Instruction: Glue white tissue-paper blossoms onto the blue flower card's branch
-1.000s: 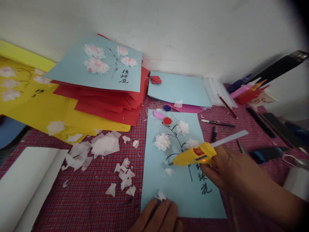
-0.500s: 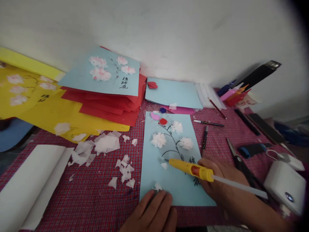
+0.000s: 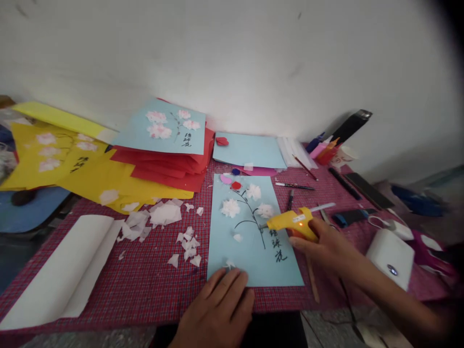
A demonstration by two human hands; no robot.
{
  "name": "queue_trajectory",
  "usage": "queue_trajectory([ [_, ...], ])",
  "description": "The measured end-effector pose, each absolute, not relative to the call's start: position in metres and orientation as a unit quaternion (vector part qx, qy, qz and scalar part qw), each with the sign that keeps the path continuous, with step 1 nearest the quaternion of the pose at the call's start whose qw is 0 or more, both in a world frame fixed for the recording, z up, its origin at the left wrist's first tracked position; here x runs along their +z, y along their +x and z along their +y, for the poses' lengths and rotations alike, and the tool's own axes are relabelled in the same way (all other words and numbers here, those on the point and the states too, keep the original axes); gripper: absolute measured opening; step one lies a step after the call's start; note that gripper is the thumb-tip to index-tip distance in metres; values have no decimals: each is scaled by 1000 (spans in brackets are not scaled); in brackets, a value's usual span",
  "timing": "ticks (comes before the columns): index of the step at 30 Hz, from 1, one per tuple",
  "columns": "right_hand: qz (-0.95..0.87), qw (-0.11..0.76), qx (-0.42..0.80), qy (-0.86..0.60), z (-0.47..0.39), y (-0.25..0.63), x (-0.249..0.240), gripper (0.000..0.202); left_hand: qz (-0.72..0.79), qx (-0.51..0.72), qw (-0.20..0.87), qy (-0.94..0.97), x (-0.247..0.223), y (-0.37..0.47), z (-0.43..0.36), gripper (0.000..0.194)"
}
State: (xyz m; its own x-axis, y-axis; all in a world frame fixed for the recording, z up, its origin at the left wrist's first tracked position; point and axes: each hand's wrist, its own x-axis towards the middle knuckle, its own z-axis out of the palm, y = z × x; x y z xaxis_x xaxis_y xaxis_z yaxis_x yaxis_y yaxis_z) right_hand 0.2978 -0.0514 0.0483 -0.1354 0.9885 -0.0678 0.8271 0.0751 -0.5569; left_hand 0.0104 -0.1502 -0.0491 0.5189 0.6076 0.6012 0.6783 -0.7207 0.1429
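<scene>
A light blue sheet (image 3: 250, 268) lies on the checked cloth, with painted black branches, black writing and three white paper flowers such as this one (image 3: 230, 208). My right hand (image 3: 322, 241) grips a yellow glue gun (image 3: 293, 223), its nozzle over the branches near the writing. My left hand (image 3: 221, 299) rests on the sheet's lower left edge, fingers bent and close together. A small white paper piece (image 3: 229, 264) shows at its fingertips; how it is held is hidden. Another white scrap (image 3: 238, 238) sits on the sheet below the curved branch.
Left of the sheet lie white paper scraps (image 3: 165, 212) and a folded white sheet (image 3: 61, 275). Red papers (image 3: 163, 169) are stacked at the back beneath a flower picture (image 3: 141, 130). Scissors (image 3: 324, 215), a blue-black tool (image 3: 350, 217) and a white box (image 3: 390, 258) are at right.
My right hand has raised and turned the glue gun, drawing its nozzle away from the lower left scrap towards the right. My left hand stays on the sheet. The camera view has shifted.
</scene>
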Motion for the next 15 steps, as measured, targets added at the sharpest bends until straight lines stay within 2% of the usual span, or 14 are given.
queue_trajectory([
  [4, -622, 254, 422, -608, -41, 324, 57, 21, -377, -326, 47, -866, -47, 10, -151, 24],
  [7, -566, 306, 449, -620, -33, 338, 51, 16, -384, -325, 32, -864, -43, 10, -153, 24],
  [11, -595, 277, 387, -648, -20, 349, 37, 14, -384, -323, 25, -865, -38, 11, -154, 25],
  [15, -690, 165, 198, -677, -13, 360, 28, 23, -383, -316, 13, -868, -32, 10, -154, 26],
])
